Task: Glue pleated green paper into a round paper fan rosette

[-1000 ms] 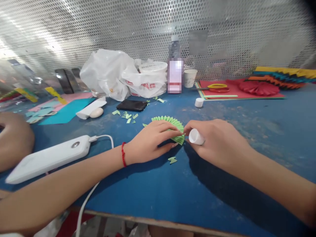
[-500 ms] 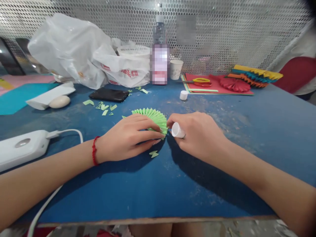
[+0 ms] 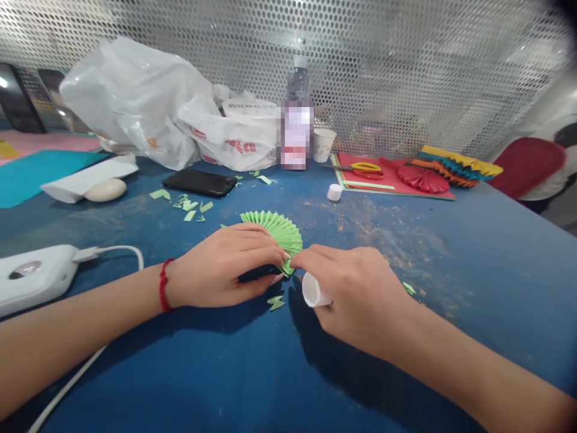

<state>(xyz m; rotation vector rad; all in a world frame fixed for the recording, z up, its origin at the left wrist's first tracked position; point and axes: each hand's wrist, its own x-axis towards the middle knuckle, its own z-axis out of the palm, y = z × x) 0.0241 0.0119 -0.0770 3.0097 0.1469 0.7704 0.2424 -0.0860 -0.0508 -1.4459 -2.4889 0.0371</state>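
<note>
Head view: hands (image 3: pixel 225 264) angled inward at green paper fan (image 3: pixel 280 231).

Green pleated paper (image 3: pixel 285 231), fanned out; white tube (image 3: pixel 314 290) beside.

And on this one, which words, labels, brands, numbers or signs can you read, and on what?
Nothing reads for certain.
Printed plastic bag: red characters, too blurred to read.
White tub inside it: dark rim lettering, too small.
Bottle: label pixelated, unreadable.
Paper cup: faint print, unreadable.
</note>
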